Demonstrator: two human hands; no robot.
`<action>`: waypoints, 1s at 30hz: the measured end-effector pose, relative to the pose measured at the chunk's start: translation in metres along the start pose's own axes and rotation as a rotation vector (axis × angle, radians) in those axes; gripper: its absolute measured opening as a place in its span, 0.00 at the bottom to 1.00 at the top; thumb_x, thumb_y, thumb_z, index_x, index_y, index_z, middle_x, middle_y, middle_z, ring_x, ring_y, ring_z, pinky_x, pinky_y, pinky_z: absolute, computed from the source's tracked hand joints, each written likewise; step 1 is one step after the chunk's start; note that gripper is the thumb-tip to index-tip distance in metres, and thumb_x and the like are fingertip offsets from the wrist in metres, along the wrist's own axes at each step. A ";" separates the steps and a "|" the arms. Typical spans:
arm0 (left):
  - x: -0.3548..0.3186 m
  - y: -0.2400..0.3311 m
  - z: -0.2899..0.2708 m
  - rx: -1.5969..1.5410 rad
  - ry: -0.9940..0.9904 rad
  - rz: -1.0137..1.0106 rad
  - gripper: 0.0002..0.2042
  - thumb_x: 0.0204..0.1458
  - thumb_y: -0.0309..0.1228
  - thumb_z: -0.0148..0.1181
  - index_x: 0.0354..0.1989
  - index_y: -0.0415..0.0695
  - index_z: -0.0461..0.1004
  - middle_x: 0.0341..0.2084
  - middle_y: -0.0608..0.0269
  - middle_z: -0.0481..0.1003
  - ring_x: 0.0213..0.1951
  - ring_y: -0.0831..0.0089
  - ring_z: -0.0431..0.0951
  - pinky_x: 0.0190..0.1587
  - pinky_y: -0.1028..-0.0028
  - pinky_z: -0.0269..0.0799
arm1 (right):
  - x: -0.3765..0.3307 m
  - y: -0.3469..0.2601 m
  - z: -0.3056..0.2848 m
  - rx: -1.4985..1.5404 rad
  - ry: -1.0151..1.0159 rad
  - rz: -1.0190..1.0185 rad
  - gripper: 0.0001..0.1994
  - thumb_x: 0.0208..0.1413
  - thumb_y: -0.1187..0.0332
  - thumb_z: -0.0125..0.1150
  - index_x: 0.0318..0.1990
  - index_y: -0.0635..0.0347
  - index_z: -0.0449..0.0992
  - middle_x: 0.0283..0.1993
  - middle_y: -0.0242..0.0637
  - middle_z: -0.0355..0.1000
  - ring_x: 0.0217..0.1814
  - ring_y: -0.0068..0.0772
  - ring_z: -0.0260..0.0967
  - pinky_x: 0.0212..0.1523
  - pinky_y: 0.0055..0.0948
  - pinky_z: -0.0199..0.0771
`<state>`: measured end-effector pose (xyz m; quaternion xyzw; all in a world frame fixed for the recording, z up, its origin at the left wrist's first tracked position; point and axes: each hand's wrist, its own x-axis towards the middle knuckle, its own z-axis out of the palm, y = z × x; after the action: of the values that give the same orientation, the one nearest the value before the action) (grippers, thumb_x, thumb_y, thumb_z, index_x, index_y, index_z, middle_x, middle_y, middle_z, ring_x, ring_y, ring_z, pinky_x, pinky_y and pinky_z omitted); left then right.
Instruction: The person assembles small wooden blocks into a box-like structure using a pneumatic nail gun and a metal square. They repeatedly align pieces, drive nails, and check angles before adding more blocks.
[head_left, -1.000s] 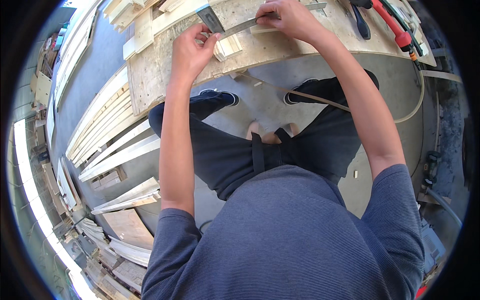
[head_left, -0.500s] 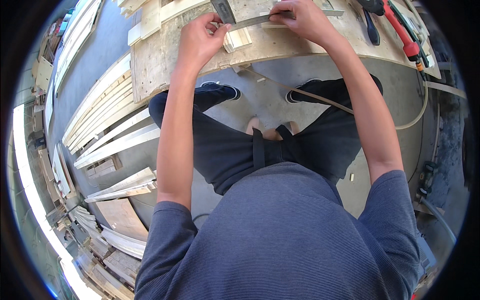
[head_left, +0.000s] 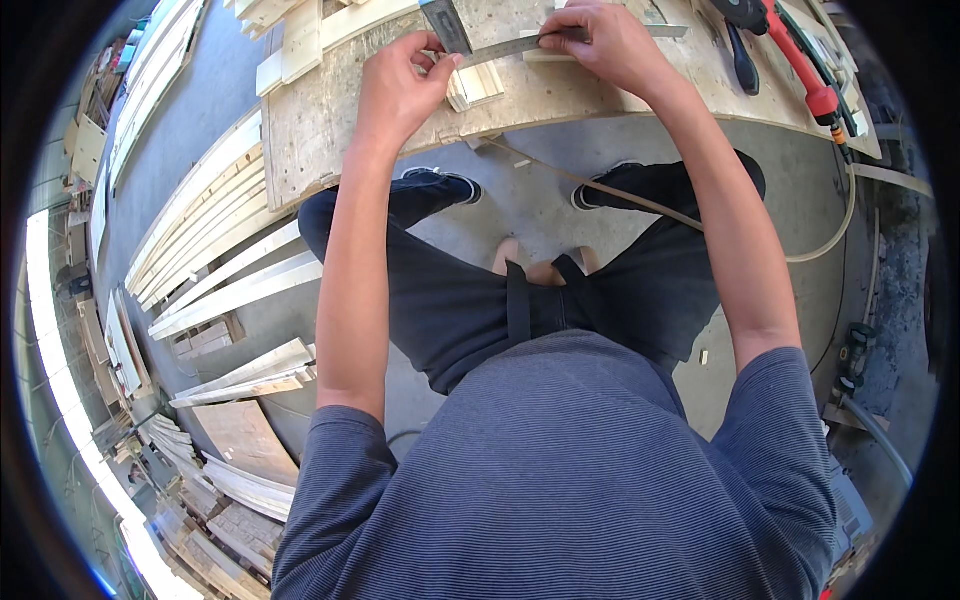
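Observation:
Across the near edge of the plywood workbench (head_left: 310,140), a metal try square (head_left: 502,47) is held between both hands. Its long thin blade runs to the right, while its thick dark stock (head_left: 446,25) points away from me. My left hand (head_left: 402,85) pinches the square near its corner, thumb and forefinger closed. Fingers of my right hand (head_left: 605,42) are closed round the middle of the blade, whose far end sticks out beyond them. Small pale wood blocks (head_left: 482,84) lie on the bench just below the blade, partly hidden by my left hand.
To the right on the bench lie a dark-handled tool (head_left: 743,65) and a red-and-black power tool (head_left: 800,68) with a hose (head_left: 850,210). Wood pieces (head_left: 300,45) are stacked at the bench's left. Long boards (head_left: 205,215) lie on the floor to the left.
The square's stock has tilted slightly and catches more light. Both hands keep their hold, with only a tiny shift.

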<state>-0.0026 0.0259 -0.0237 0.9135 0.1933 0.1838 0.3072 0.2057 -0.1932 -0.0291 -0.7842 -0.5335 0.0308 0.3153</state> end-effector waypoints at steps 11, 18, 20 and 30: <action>0.000 0.000 -0.001 -0.003 -0.002 -0.019 0.17 0.59 0.42 0.77 0.47 0.42 0.88 0.31 0.52 0.87 0.32 0.59 0.89 0.40 0.62 0.83 | 0.000 0.001 0.001 0.041 0.011 0.006 0.09 0.59 0.64 0.77 0.43 0.57 0.91 0.41 0.44 0.85 0.46 0.52 0.84 0.49 0.45 0.83; -0.001 0.001 0.000 -0.038 0.001 -0.017 0.17 0.60 0.41 0.77 0.47 0.40 0.88 0.31 0.58 0.86 0.28 0.68 0.84 0.36 0.67 0.78 | -0.001 0.001 0.001 0.019 0.018 -0.027 0.08 0.59 0.65 0.76 0.42 0.57 0.90 0.41 0.43 0.84 0.46 0.52 0.83 0.48 0.45 0.83; -0.002 0.002 -0.004 -0.014 -0.005 0.031 0.17 0.60 0.41 0.78 0.47 0.39 0.88 0.34 0.60 0.85 0.28 0.71 0.82 0.35 0.68 0.76 | -0.002 0.000 -0.001 0.023 0.040 -0.071 0.07 0.59 0.66 0.75 0.41 0.57 0.90 0.40 0.43 0.83 0.46 0.52 0.83 0.48 0.47 0.82; -0.034 0.032 -0.021 0.115 -0.041 0.056 0.16 0.61 0.40 0.79 0.44 0.38 0.87 0.44 0.59 0.79 0.46 0.66 0.84 0.44 0.63 0.80 | -0.038 -0.018 -0.006 -0.081 0.073 -0.158 0.05 0.66 0.67 0.71 0.46 0.53 0.86 0.45 0.34 0.81 0.46 0.47 0.81 0.46 0.43 0.80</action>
<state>-0.0340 -0.0033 0.0046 0.9383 0.1717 0.1620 0.2526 0.1772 -0.2246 -0.0261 -0.7523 -0.5827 -0.0442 0.3042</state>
